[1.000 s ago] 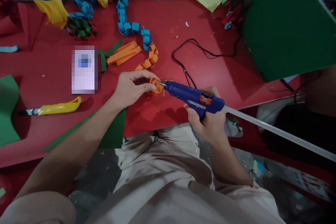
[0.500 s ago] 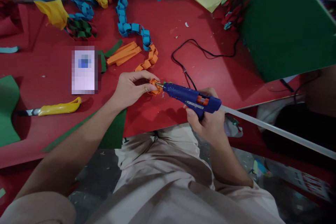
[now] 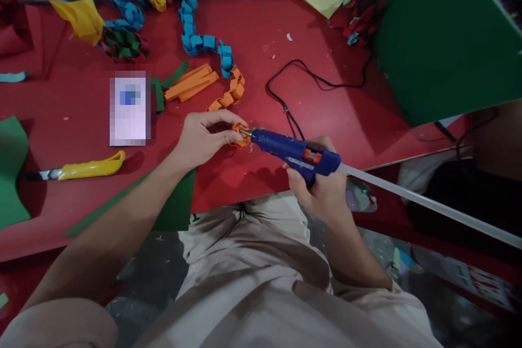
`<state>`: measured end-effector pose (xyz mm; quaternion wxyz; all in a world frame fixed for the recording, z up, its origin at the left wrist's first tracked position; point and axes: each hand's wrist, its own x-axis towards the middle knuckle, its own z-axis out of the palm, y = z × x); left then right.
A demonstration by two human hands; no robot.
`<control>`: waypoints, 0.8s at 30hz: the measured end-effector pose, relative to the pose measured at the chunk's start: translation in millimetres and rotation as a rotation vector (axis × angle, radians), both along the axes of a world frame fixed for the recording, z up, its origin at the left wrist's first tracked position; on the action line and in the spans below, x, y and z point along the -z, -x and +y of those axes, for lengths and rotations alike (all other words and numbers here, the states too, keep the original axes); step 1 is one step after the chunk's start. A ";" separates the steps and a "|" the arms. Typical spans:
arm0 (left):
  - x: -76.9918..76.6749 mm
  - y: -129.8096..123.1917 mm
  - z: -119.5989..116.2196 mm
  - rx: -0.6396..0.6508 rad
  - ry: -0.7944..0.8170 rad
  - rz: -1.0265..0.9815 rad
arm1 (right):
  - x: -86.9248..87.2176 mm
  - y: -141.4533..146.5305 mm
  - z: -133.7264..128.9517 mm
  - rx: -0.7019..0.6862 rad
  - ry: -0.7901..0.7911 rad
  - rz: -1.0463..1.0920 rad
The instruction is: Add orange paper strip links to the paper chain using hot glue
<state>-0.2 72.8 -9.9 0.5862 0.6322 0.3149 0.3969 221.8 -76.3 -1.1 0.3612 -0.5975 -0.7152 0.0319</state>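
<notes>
Between the thumb and fingers of my left hand (image 3: 206,136) is the orange end of a paper chain (image 3: 230,92). That chain runs up the table, its links turning from orange to blue. My right hand (image 3: 322,190) is wrapped round the handle of a blue glue gun (image 3: 285,147), whose metal nozzle points left and meets the orange paper at my left fingertips. Out of the gun's back sticks a long whitish glue stick (image 3: 416,196). Loose orange paper strips (image 3: 193,82) lie just beyond my left hand. My fingers partly hide the link being held.
A yellow box cutter (image 3: 92,167) and a blurred-out phone-like rectangle (image 3: 128,111) lie left on the red table (image 3: 244,185). A black cord (image 3: 281,95) loops beyond the gun. A green board (image 3: 444,38) stands at the right. Green paper (image 3: 175,206) lies under my left forearm.
The glue gun and my right hand have shifted slightly left, its nozzle staying at the orange paper. My left hand keeps its hold in almost the same place.
</notes>
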 end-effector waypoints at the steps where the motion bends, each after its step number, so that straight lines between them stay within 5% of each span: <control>1: 0.1 0.1 0.0 -0.001 0.000 -0.001 | 0.4 0.5 0.2 0.004 -0.003 0.003; 14: 2.3 0.4 0.7 -0.027 -0.016 0.017 | -5.6 -11.7 -5.3 -0.056 -0.070 0.144; 19: 1.8 0.6 0.0 -0.042 -0.080 -0.016 | -0.7 -44.3 -13.5 0.116 -0.111 0.012; 24: 2.0 -1.1 -1.5 -0.056 -0.119 -0.049 | 17.6 -78.7 -4.5 0.248 0.040 -0.200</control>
